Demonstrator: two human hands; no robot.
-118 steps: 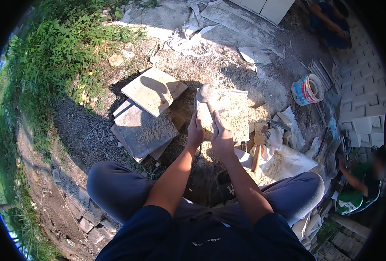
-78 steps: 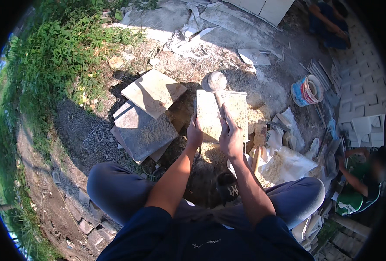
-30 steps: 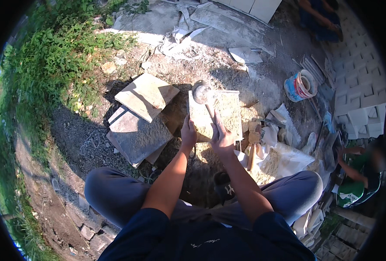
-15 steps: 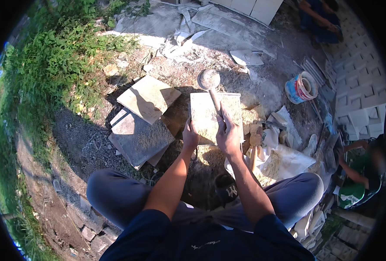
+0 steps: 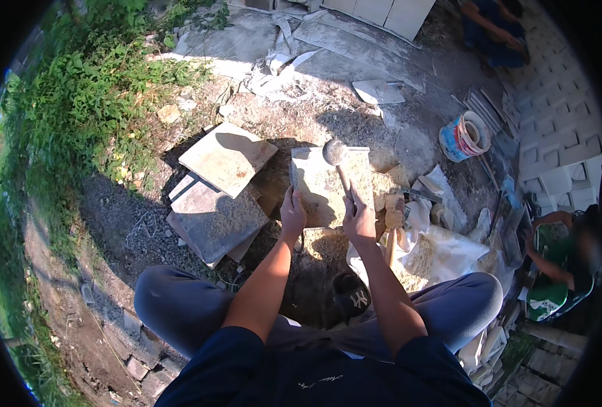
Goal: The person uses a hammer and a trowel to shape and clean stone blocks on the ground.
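A square pale stone tile [image 5: 314, 197], strewn with yellowish dust, lies in front of me between my hands. My left hand [image 5: 293, 213] is closed on its left edge. In my right hand [image 5: 360, 218] is the handle of a mallet [image 5: 335, 152], whose round grey head is over the tile's far edge. Whether the head touches the tile I cannot tell. To the left, several more tiles [image 5: 223, 214] lie in a skewed stack. Right of the tile rests a block-headed tool [image 5: 394, 211] with a wooden handle.
A white sack [image 5: 450, 247] lies crumpled at the right, with a colourful bucket [image 5: 464, 137] beyond it. Pale tiles [image 5: 552, 102] are stacked along the right. One person [image 5: 558, 264] sits at the right, another [image 5: 494, 34] far right. A dark cap [image 5: 350, 295] lies between my legs.
The mallet head has come down and nearer to me, from beyond the tile to over its far edge. My left hand keeps its place at the tile's left edge.
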